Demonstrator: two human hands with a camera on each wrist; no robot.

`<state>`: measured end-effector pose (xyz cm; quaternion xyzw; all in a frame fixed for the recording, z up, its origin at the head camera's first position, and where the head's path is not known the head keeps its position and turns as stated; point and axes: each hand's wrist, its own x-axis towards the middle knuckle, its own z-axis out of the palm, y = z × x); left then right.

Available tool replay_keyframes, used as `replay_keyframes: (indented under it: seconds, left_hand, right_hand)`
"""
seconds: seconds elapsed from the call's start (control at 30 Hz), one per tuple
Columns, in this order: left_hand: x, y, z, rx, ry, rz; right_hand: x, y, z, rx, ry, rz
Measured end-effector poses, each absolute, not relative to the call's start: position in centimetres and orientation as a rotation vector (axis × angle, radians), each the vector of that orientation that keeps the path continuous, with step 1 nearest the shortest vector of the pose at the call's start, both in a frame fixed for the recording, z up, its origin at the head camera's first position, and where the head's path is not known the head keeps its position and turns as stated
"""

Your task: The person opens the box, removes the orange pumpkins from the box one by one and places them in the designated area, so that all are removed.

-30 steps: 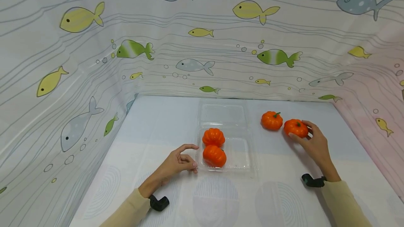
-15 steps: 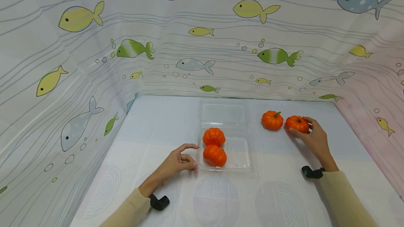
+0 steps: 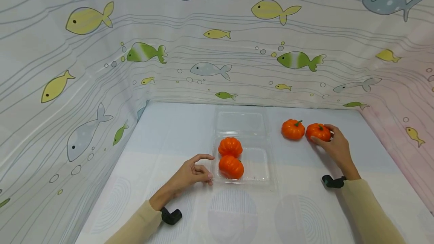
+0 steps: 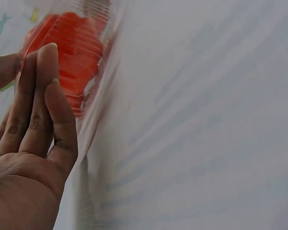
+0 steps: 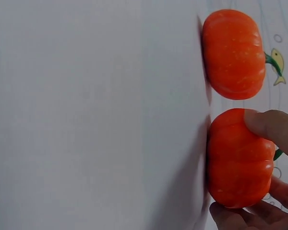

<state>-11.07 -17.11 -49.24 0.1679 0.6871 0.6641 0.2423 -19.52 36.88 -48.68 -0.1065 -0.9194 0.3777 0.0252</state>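
Note:
My right hand (image 3: pixel 335 146) grips a small orange pumpkin (image 5: pixel 237 160) with a green stem, thumb on one side and fingers on the other. Beside it stands a second such pumpkin (image 3: pixel 293 129), with a narrow gap between them in the right wrist view. Two more orange pumpkins, a far one (image 3: pixel 230 147) and a near one (image 3: pixel 231 167), lie along the left side of a clear plastic clamshell box (image 3: pixel 255 165). Fingers relaxed, my left hand (image 3: pixel 190 172) touches the box's left rim; its fingertips (image 4: pixel 49 52) lie against the clear wall.
The box's lid (image 3: pixel 241 122) lies folded back behind it. A white table (image 3: pixel 162 131) with pale printed circles carries everything. Fish-printed curtains (image 3: pixel 210 54) close off the back and sides. Black wrist cameras sit under both sleeves.
My right hand has shifted slightly away from me with the gripped pumpkin. The left hand and the pumpkins in the box have stayed put.

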Motion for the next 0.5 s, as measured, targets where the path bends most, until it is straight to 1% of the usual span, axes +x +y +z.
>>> replay_keyframes:
  seconds: [0.3,0.5]
  left_hand:
    - [-10.87,-17.03,-48.98,0.427,1.864,1.825]
    - [-10.90,-17.04,-49.06,0.432,1.866,1.832]
  right_hand:
    - [-19.56,36.86,-48.74,-0.358,-2.884,1.203]
    - [-19.64,36.77,-48.60,-0.346,-2.917,1.148]
